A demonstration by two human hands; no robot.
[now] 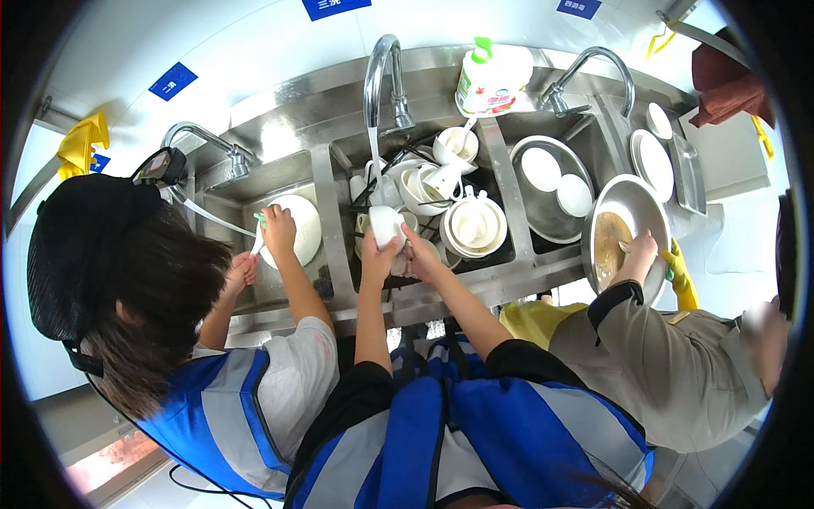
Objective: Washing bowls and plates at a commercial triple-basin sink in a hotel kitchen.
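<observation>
White everywhere: the cup (386, 226), bowls (475, 222) and plate (292, 229) are all plain white against the shiny silver sink (509, 182). Vests (517, 428) are blue with grey stripes, gloves (682, 284) yellow, and the soap bottle (487, 81) is white with a green cap.

Right hand (421, 254) fingertips behind cup (387, 226)

We saw a white plastic dish-soap bottle with a green pump top and a red, green and blue label (488, 83) standing on the steel ledge behind the sinks, between the middle and right taps. Above it, on the white wall, were flat blue rectangular signs with white characters: one high at the centre (336, 7), one to the upper right (579, 8), one tilted at the upper left (173, 81), and a small one (99, 162) partly hidden beside a yellow cloth (82, 140).
</observation>
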